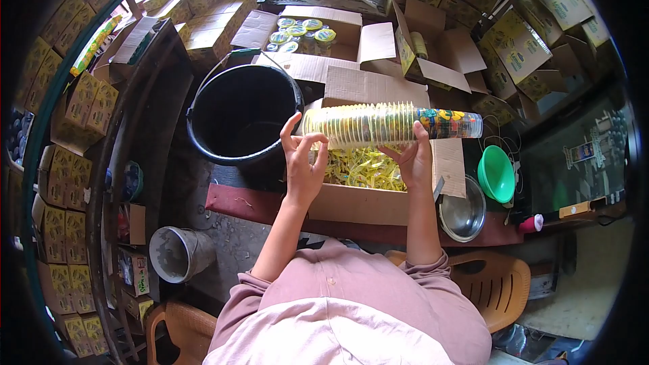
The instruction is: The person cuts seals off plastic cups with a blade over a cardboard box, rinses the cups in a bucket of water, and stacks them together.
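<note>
A long stack of nested clear plastic cups (365,124) lies sideways above an open cardboard box (358,204). The cups at its right end carry a printed pattern in yellow, blue and red. Yellow shredded strips (365,169) fill the box below. My left hand (304,162) is by the stack's left end, its fingers bent, with thumb and a finger close together at the lower edge; whether they grip it is unclear. My right hand (414,155) holds the stack from below near the printed part, thumb in front.
A large black bucket (243,115) stands left of the box. Beyond is a carton (351,23) of lidded cups. At right are a green bowl (497,174) and a metal basin (462,209). A grey bucket (177,255) is on the floor, orange chairs (490,284) nearby.
</note>
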`<state>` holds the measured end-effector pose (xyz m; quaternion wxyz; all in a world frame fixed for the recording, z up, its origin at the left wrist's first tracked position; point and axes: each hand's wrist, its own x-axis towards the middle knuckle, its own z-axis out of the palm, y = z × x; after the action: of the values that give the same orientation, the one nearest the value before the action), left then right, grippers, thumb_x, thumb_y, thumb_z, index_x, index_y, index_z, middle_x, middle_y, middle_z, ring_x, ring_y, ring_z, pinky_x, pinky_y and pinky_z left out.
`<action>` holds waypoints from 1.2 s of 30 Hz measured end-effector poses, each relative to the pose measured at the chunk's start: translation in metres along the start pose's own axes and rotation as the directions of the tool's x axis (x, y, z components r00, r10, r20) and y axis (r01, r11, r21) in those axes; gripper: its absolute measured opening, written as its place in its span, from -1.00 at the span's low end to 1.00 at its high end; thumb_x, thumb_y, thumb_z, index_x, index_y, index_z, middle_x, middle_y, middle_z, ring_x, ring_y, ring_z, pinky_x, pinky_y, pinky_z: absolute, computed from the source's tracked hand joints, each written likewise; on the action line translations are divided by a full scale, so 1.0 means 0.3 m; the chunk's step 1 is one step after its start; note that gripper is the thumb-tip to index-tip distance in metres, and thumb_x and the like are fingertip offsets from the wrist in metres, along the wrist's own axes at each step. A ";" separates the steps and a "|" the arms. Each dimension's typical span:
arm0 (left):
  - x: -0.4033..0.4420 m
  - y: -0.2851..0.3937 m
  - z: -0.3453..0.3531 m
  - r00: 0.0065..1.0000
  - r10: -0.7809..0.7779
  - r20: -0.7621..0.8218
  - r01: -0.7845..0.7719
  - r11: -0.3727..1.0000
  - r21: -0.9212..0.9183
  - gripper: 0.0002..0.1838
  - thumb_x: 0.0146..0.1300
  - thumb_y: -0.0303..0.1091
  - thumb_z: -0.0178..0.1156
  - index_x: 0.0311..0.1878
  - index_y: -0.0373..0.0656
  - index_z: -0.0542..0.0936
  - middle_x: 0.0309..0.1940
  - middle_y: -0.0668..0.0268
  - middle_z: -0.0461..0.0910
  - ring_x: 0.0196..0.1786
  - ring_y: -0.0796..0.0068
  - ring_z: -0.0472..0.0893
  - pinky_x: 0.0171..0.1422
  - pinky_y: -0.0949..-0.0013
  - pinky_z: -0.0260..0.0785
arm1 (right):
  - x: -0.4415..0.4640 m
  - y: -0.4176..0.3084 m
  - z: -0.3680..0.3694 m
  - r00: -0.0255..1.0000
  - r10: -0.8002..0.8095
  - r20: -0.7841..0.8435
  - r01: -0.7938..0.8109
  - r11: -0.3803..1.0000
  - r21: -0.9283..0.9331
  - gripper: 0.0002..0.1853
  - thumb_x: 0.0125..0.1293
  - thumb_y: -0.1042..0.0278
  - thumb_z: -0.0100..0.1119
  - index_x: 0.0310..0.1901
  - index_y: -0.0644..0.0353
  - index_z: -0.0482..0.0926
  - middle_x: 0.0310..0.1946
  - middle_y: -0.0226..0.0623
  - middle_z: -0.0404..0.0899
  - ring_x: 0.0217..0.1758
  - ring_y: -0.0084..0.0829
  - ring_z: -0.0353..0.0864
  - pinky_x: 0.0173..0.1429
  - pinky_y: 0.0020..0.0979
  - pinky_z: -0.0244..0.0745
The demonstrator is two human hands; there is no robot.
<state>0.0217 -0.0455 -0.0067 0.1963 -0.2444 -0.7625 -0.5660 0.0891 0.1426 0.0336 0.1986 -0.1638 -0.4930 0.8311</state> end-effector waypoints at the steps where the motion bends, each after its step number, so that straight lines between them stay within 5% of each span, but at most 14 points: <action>1: 0.000 -0.002 0.001 1.000 -0.011 0.008 0.011 1.000 -0.006 -0.89 0.02 -0.56 0.18 -0.36 -0.13 0.56 0.20 0.11 0.20 -0.29 0.53 0.45 -0.11 0.45 0.29 | 0.000 0.000 -0.001 1.000 0.000 -0.002 0.000 1.000 0.000 -0.42 0.13 -0.02 0.12 0.07 0.22 0.34 -0.02 -0.22 0.45 0.07 -0.38 0.47 -0.10 -0.20 0.60; 19: 0.010 0.003 0.003 0.996 0.029 -0.083 -0.025 0.999 0.044 -0.85 -0.07 -0.49 0.29 -0.37 -0.16 0.57 0.13 0.10 0.26 -0.29 0.39 0.48 -0.09 0.34 0.35 | -0.012 0.012 0.020 0.999 -0.034 -0.018 0.034 0.999 -0.002 -0.49 0.22 -0.04 0.01 0.09 0.11 0.33 -0.03 -0.24 0.50 0.04 -0.33 0.51 -0.01 -0.14 0.54; 31: 0.025 -0.026 0.028 0.989 0.008 -0.148 -0.005 1.000 0.018 -0.75 -0.05 -0.50 0.21 -0.25 -0.11 0.44 0.13 0.10 0.28 0.20 0.11 0.27 0.27 0.16 0.09 | -0.006 0.069 0.051 0.994 -0.094 -0.056 0.097 0.994 0.052 -0.47 0.16 0.09 0.12 0.06 0.27 0.32 -0.07 -0.17 0.44 -0.01 -0.36 0.53 -0.18 -0.21 0.65; 36: 0.058 -0.001 0.003 0.983 0.153 -0.100 -0.125 0.961 0.247 -0.84 -0.09 -0.47 0.27 -0.40 -0.06 0.51 0.20 0.20 0.25 0.33 0.11 0.07 0.37 0.11 -0.18 | 0.013 0.030 0.058 0.995 -0.082 -0.050 0.083 0.996 0.013 -0.45 0.17 -0.01 0.06 0.06 0.22 0.30 -0.05 -0.17 0.42 -0.02 -0.35 0.53 -0.20 -0.24 0.65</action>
<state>0.0075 -0.0421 0.0028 0.3084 -0.2380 -0.7933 -0.4679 0.0761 0.1275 0.0332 0.2464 -0.1624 -0.4879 0.8215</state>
